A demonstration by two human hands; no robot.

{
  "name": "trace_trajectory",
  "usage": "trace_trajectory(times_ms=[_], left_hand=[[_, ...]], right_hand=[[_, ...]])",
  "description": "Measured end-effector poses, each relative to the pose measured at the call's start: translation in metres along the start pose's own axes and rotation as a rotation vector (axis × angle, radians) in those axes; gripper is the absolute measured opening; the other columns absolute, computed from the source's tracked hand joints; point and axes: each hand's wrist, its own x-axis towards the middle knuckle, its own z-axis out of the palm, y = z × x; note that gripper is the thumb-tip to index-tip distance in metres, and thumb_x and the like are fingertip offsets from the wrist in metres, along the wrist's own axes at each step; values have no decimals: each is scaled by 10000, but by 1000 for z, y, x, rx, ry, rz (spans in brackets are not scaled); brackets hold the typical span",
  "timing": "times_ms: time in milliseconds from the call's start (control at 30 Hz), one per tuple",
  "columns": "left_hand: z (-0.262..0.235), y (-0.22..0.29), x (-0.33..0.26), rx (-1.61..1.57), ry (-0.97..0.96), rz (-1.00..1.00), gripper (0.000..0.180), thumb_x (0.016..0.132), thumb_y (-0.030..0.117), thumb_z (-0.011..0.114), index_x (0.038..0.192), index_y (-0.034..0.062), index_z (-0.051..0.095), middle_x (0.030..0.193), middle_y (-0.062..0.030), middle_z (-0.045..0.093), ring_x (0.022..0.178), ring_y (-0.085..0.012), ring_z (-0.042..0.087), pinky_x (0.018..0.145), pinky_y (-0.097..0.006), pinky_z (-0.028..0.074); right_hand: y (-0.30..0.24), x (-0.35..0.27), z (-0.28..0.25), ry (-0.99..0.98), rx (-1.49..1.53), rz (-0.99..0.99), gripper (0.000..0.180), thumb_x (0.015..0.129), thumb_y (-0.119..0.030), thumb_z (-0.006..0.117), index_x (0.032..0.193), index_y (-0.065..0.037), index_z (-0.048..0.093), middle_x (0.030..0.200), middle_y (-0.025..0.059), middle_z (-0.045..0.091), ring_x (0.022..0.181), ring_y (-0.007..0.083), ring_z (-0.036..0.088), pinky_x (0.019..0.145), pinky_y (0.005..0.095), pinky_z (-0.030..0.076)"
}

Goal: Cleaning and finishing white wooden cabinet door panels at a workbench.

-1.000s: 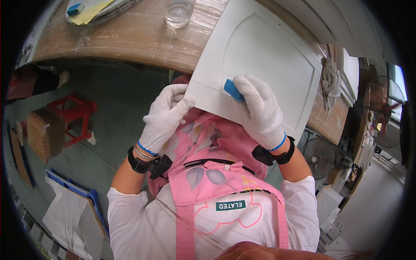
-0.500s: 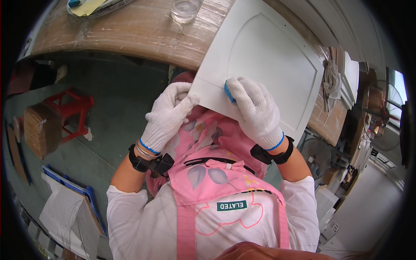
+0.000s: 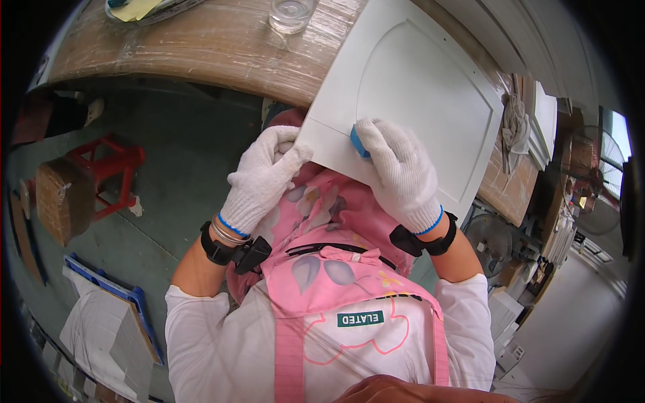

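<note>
Gripping the near left corner of a white cabinet door panel (image 3: 416, 87), the gloved left hand (image 3: 259, 178) has its fingers curled shut around the edge, apparently to keep the board from sliding. The panel lies tilted, its far part resting on the worn wooden workbench (image 3: 201, 43) and its near edge hanging out over the person's lap, which brings the lower border within easy reach of both hands. The gloved right hand (image 3: 403, 171) presses flat on that border, fingers closed over a small blue sanding block (image 3: 358, 142) that shows only at its left end; the block sits against the groove of the raised frame, so the palm's weight bears straight down on it. A pink flowered apron (image 3: 336, 228) covers the lap beneath the overhang. Far off on the bench stands a clear glass (image 3: 290, 13), well apart from the panel. Down to the left on the floor sits a red stool (image 3: 107, 168).
</note>
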Motion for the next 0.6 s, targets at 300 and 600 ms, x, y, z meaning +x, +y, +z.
trace_trajectory(times_ms=[300, 600], left_hand=[[2, -1, 0, -6, 17, 15, 438, 928, 325, 669, 1200, -2, 564, 963, -31, 637, 728, -36, 547, 574, -186, 469], [3, -1, -1, -8, 43, 30, 415, 926, 311, 670, 1185, 1, 575, 961, -34, 654, 700, -26, 537, 556, -186, 461]], right_hand=[[1, 3, -3, -56, 59, 49, 518, 722, 13, 658, 1231, -59, 591, 1127, 138, 627, 934, 338, 622, 798, 392, 522], [4, 4, 0, -35, 35, 44, 544, 715, 15, 622, 1250, -71, 573, 1122, 107, 616, 909, 313, 609, 764, 383, 524]])
